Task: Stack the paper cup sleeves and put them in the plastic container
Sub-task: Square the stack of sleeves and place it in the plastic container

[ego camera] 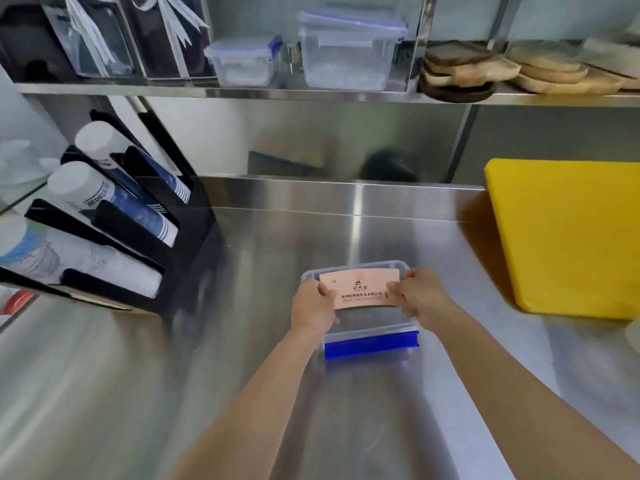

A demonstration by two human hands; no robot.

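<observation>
A flat stack of peach-coloured paper cup sleeves (360,288) with dark print hangs over an open clear plastic container (372,329) that has a blue clip on its near side. My left hand (313,303) pinches the stack's left end. My right hand (420,295) pinches its right end. The stack is held level, just above the container's opening; I cannot tell whether it touches the rim. The container rests on the steel counter (242,341) straight ahead of me.
A black cup dispenser rack (114,233) with stacked paper cups stands at the left. A thick yellow cutting board (568,237) lies at the right. The shelf above carries lidded plastic boxes (346,50) and wooden trays (519,71).
</observation>
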